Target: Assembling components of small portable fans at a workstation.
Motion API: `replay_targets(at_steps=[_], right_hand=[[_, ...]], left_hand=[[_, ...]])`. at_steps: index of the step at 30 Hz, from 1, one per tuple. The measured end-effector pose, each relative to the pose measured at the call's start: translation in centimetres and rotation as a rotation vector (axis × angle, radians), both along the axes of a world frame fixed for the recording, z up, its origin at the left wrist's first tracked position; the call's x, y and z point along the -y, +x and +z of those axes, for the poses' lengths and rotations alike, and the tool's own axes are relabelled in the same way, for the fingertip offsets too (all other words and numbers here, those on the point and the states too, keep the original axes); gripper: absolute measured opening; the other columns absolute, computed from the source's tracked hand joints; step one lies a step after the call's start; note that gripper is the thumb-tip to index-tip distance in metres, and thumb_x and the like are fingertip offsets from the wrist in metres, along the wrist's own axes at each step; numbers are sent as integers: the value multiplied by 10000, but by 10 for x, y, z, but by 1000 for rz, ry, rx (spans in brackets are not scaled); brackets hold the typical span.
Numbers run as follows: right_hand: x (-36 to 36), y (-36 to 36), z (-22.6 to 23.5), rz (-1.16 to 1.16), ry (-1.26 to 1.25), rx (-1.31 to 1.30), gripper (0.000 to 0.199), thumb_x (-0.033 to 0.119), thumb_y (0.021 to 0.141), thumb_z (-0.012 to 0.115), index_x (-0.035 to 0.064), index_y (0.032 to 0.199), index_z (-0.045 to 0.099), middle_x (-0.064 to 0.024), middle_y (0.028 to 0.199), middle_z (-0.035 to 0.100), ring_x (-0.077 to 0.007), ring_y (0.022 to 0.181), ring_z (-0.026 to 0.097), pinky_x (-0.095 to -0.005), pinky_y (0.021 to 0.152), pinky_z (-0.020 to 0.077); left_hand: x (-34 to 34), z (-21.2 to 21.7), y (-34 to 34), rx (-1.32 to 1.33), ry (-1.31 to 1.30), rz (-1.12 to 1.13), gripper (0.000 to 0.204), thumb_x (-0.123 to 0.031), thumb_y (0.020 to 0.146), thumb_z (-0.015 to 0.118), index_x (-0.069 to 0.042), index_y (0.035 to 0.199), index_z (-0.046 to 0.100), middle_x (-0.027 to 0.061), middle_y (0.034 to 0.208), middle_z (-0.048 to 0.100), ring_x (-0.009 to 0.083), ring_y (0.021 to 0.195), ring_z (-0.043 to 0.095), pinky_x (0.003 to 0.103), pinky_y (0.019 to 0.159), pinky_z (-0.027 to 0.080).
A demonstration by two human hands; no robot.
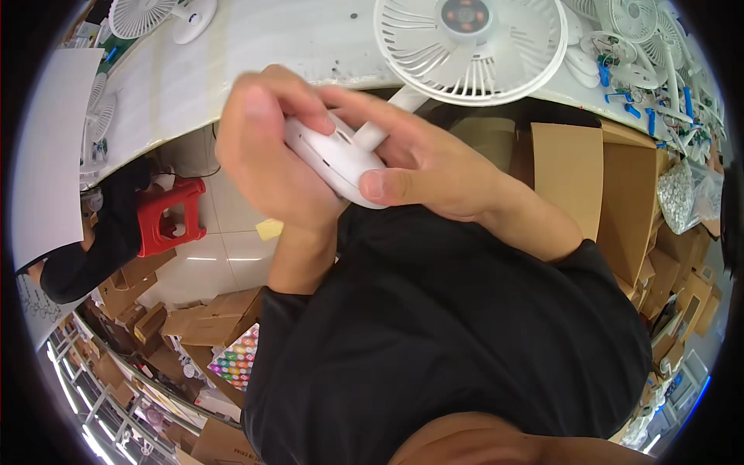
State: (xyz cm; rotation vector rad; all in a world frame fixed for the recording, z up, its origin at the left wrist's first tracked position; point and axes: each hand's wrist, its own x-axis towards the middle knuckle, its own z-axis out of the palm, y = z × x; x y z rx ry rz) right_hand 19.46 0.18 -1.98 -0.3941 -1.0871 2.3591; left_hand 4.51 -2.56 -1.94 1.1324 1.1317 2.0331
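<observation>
A white desk fan is tilted in front of my chest, its round base turned up toward me and its grille pointing away over the white table. Around the left side of the base my left hand is wrapped, its fingers slightly blurred. On the other side my right hand grips the base, thumb pressed on the lower edge and fingers behind it near the neck. A small dark slot shows on the rim of the base between my hands.
On the white table stand another fan at the far left and several fan parts with blue pieces at the right. An open cardboard box is at my right. A red stool and a person's dark sleeve are at the left.
</observation>
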Motion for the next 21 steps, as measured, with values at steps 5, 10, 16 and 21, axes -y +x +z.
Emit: replay_targets(at_steps=[5, 10, 16, 21], right_hand=[[-3, 3, 5, 135, 16, 9, 837, 118, 820, 747, -42, 1504, 293, -192, 1437, 425, -257, 1276, 448, -331, 1068, 374], [3, 2, -7, 103, -13, 49, 960, 170, 766, 798, 33, 1542, 250, -180, 1481, 382, -280, 1333, 400, -358, 1117, 303], [-1, 1, 3, 117, 67, 100, 962, 170, 767, 794, 30, 1544, 244, -174, 1489, 371, -276, 1341, 390, -351, 1118, 297], [7, 0, 1, 96, 258, 134, 988, 164, 764, 797, 30, 1554, 220, -172, 1493, 365, -276, 1355, 378, -345, 1119, 294]], left_hand=[[5, 4, 6, -132, 158, -12, 372, -247, 1002, 369, -71, 724, 544, 37, 626, 516, 114, 580, 369, 244, 580, 327], [13, 2, 4, -80, 64, -114, 381, -253, 1004, 360, -73, 722, 544, 34, 628, 513, 115, 586, 371, 239, 582, 328], [18, 3, 11, -314, 98, -27, 396, -291, 1026, 334, -96, 727, 507, 26, 599, 472, 129, 605, 386, 262, 614, 337], [14, 6, 12, -177, 221, 9, 375, -257, 1007, 363, -80, 734, 548, 28, 635, 515, 118, 588, 382, 252, 591, 344]])
